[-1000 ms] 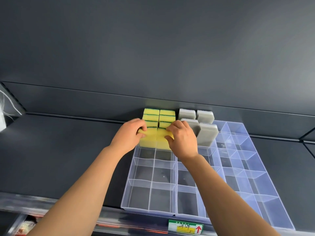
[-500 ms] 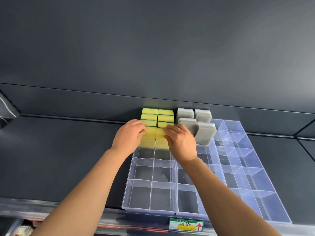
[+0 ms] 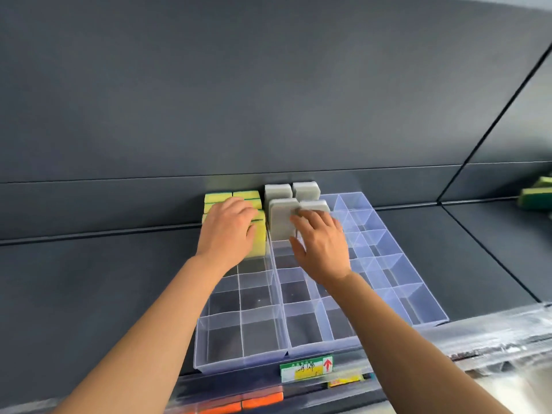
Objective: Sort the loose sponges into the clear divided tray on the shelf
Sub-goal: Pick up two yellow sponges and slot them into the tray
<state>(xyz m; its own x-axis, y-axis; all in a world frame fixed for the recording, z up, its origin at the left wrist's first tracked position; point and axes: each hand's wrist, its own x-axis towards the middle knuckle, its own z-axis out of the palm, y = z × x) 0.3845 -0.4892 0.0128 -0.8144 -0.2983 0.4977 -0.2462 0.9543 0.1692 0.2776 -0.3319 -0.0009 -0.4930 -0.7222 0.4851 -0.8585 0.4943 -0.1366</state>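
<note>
The clear divided tray (image 3: 239, 361) sits on the dark shelf (image 3: 98, 282), its long side running from 6 o'clock at the shelf's front edge to 12 o'clock at the back panel. At the tray's 11 o'clock corner, yellow sponges (image 3: 218, 198) with green backing stand on edge, packed in two columns. Just beside them, at 12 o'clock, grey sponges (image 3: 282, 222) stand upright in two rows. The left hand (image 3: 227, 234) lies palm down on the yellow sponges, fingers fairly straight and resting on their top edges, gripping nothing. The right hand (image 3: 324, 249) is spread and relaxed, its fingertips (image 3: 296, 218) touching the top of the front grey sponges, thumb held apart toward 7 o'clock. Well apart at 3 o'clock, loose green-and-yellow sponges (image 3: 536, 196) lie on the neighbouring shelf. A price label (image 3: 306, 367) hangs at the shelf's front edge at 6 o'clock.
</note>
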